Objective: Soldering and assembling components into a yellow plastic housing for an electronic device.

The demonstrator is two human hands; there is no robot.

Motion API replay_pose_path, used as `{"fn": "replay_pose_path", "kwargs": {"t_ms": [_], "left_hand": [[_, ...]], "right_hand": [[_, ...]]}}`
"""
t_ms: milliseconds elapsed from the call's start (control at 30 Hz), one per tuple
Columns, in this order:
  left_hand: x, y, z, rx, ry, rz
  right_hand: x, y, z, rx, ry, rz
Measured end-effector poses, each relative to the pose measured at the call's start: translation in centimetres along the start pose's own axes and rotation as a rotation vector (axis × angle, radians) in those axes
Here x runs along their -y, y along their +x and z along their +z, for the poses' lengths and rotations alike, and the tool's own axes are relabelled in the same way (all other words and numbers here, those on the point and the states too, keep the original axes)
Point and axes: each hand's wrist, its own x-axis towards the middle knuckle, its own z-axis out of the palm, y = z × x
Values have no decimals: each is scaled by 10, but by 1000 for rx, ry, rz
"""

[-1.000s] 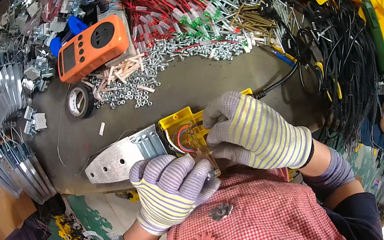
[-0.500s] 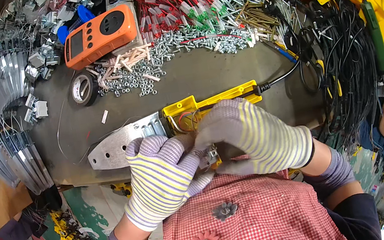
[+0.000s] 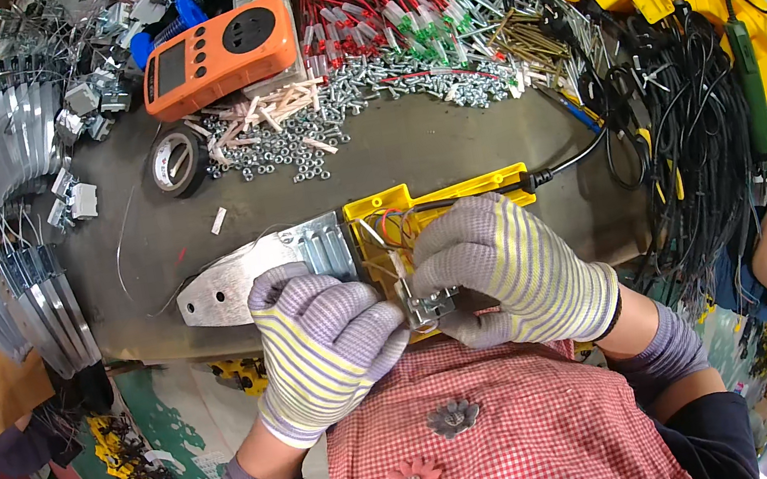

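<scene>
Inside, the yellow housing (image 3: 471, 184) shows coloured wires (image 3: 389, 225).

The left hand (image 3: 326, 351), in a knitted glove of pale yellow, white and grey-purple stripes, has its back up, fingers bent toward the right hand (image 3: 521, 272), which is gloved alike. The right hand also shows its back; its fingers bend inward, the thumb on the body side of the forefinger in a pinch. The fingertips of the two hands are near each other. Beyond each glove is a bare wrist, the right one edged by a thin dark band (image 3: 613, 315), then a grey-purple knitted cuff (image 3: 668, 349) and a dark sleeve (image 3: 707, 414).
</scene>
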Motion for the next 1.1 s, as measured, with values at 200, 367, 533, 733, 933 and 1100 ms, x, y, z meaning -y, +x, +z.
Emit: {"fn": "replay_pose_path", "kwargs": {"t_ms": [200, 367, 533, 733, 933, 1100], "left_hand": [[4, -2, -1, -9, 99, 105], [5, 0, 7, -100, 27, 159], [1, 4, 4, 20, 64, 88], [6, 1, 1, -26, 74, 125], [5, 18, -25, 169, 179, 178], [-4, 49, -38, 437, 238, 159]], "right_hand": [[0, 3, 1, 44, -49, -26], [-7, 0, -2, 49, 54, -35], [-15, -6, 5, -39, 129, -35], [0, 7, -2, 33, -25, -50], [17, 12, 7, 78, -272, -21], [18, 7, 9, 0, -184, 68]]}}
